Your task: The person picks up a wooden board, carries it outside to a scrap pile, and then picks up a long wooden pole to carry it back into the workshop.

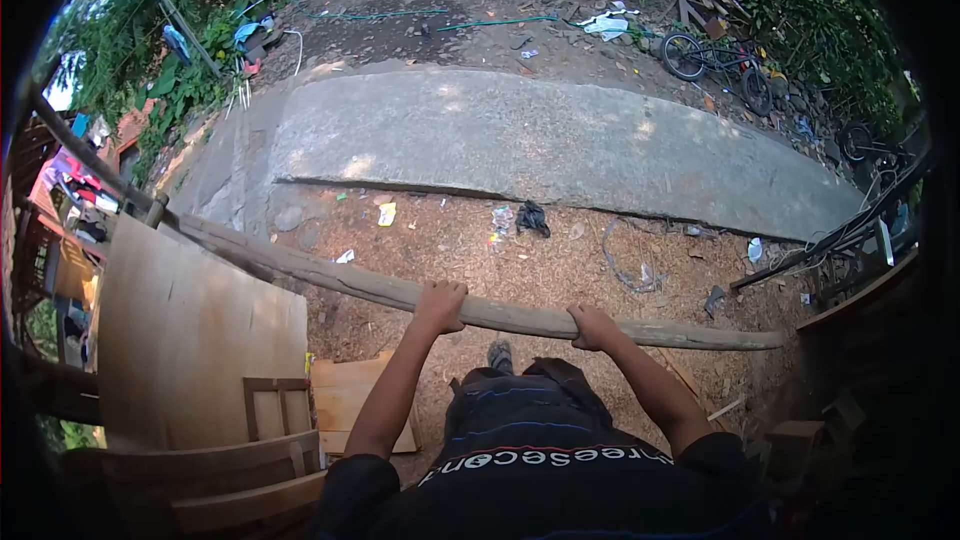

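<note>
- Head view: both hands gripped a long wooden pole (pixel 500 312) that ran across the frame from upper left to lower right, above sawdust-strewn ground (pixel 560 260).
- The left hand (pixel 441 305) closed over the pole near its middle; the right hand (pixel 592 326) clasped it just to the right.
- A plywood sheet (pixel 190 340) stood at the left, with a small wooden frame (pixel 280 408) below it.
- A concrete slab (pixel 540 140) lay beyond, and a bicycle (pixel 715 62) farther off.
</note>
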A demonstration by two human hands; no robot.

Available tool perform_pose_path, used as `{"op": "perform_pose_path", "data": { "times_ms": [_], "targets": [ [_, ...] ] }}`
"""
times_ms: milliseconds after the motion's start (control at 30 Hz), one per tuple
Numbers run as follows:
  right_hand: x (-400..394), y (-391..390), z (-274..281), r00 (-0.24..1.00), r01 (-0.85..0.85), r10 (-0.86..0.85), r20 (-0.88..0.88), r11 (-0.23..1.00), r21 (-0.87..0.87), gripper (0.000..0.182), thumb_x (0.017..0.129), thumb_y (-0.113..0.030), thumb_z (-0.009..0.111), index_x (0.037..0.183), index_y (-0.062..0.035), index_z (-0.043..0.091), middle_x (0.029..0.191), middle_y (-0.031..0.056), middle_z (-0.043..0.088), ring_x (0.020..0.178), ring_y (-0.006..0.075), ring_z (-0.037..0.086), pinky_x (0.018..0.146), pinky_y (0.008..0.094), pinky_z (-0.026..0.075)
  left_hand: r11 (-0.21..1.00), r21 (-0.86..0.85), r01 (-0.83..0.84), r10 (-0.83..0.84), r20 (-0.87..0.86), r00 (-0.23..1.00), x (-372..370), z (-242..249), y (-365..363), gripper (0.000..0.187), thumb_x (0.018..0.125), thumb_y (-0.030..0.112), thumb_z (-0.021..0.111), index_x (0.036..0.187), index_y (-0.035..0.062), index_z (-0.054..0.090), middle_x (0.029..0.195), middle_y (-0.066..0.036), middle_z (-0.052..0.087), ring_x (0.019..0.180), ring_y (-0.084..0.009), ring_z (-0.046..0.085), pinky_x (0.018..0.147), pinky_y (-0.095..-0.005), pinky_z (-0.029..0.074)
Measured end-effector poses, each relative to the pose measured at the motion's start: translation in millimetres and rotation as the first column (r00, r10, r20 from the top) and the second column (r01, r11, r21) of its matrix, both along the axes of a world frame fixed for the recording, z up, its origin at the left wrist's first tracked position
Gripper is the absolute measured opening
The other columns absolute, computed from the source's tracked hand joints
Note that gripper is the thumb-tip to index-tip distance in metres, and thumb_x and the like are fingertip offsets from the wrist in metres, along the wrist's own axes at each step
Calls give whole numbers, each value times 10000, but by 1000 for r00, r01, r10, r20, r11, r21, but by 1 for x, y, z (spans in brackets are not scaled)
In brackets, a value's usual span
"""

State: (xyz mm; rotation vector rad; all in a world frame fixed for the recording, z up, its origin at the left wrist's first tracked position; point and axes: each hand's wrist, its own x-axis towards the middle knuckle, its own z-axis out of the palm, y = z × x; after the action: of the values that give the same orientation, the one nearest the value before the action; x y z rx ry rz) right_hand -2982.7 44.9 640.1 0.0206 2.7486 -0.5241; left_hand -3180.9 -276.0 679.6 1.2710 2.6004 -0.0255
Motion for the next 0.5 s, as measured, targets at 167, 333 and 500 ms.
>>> {"op": "perform_pose_path", "data": {
  "times_ms": [167, 333, 500],
  "targets": [
    [-52, 31, 13, 996, 89, -89, -15, 996, -13, 653, 651, -243, 791, 1211, -56, 514, 1102, 226, 610, 1044, 415, 604, 888, 493, 505, 995, -63, 76, -74, 29, 997, -69, 36, 64, 988, 542, 619, 839, 1330, 117, 516, 1277, -101, 573, 1245, -305, 502, 1018, -566, 363],
    [-126, 84, 36, 990, 141, -141, 30, 990, 22, 610, 670, -250, 792, 1179, -49, 523, 1093, 221, 618, 1039, 420, 606, 892, 489, 503, 969, 81, 232, -230, -42, 972, -124, 16, 157, 961, 570, 611, 840, 1333, 134, 504, 1252, -108, 572, 1239, -290, 507, 1022, -603, 356],
    [-214, 156, 43, 987, 162, -162, 4, 987, 15, 578, 690, -226, 775, 1175, -38, 523, 1111, 218, 619, 1049, 424, 604, 897, 486, 501, 977, 64, 204, -201, -53, 978, -189, 1, 272, 819, 590, 554, 826, 1201, 78, 562, 1158, -118, 623, 1151, -282, 573, 974, -538, 390]
  ]
}}
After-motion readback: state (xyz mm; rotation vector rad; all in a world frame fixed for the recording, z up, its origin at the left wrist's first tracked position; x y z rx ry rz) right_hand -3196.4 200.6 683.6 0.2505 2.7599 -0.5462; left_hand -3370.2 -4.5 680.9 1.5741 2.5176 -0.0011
